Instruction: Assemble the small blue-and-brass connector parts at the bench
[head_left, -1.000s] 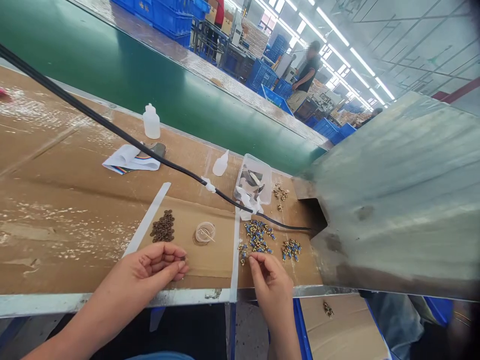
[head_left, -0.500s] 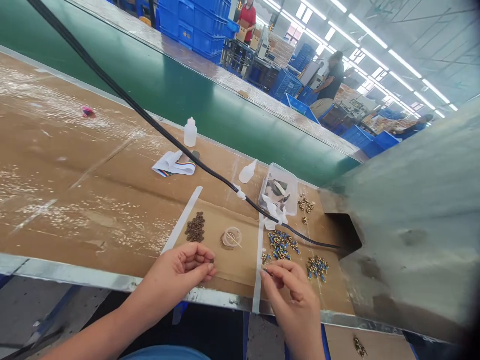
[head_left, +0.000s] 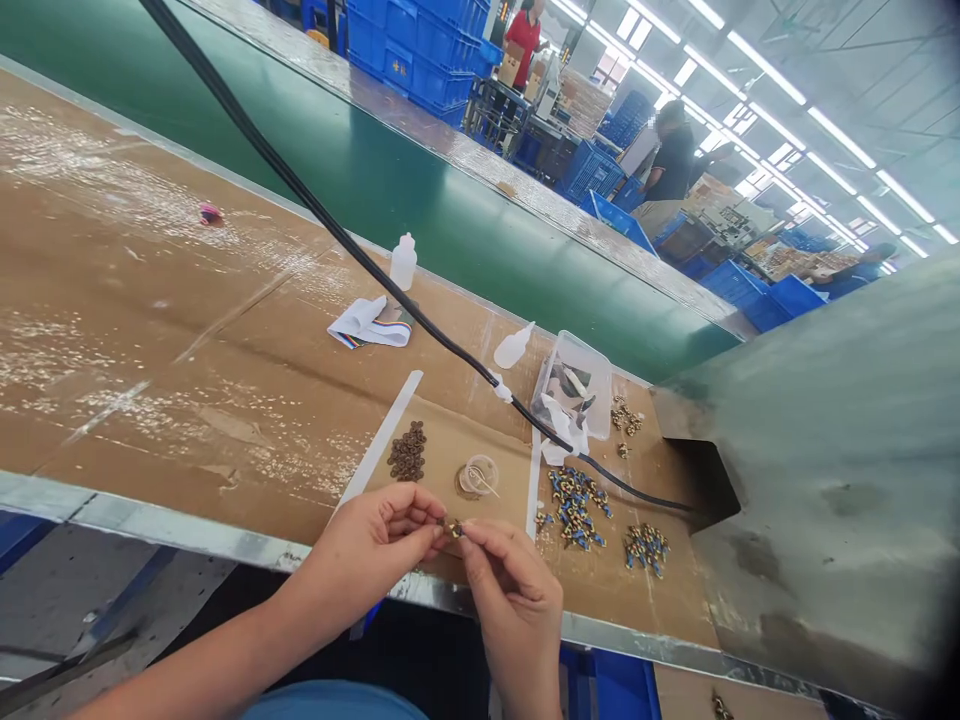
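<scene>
My left hand (head_left: 401, 530) is closed, thumb against fingers, on a small dark piece at its fingertips. Almost touching it, my right hand (head_left: 514, 580) pinches a small brass-coloured part (head_left: 454, 528). Both hands are over the bench's front edge. Behind my left hand lies a pile of brown round pieces (head_left: 407, 452). A small clear cup (head_left: 479, 476) with a thin stick in it stands behind the fingertips. Right of a white tape strip are a pile of blue and brass parts (head_left: 576, 508) and a smaller such pile (head_left: 646, 548).
A black cable (head_left: 322, 215) runs diagonally above the bench. Farther back are a clear box (head_left: 592, 385), two white bottles (head_left: 403, 262), a folded white strap (head_left: 369, 325) and a green conveyor (head_left: 390, 185). A metal panel (head_left: 847, 480) stands at right. Two people are in the background.
My right hand has moved left from beside the blue and brass pile, and its fingertips now meet those of my left hand. The whole view has shifted slightly.
</scene>
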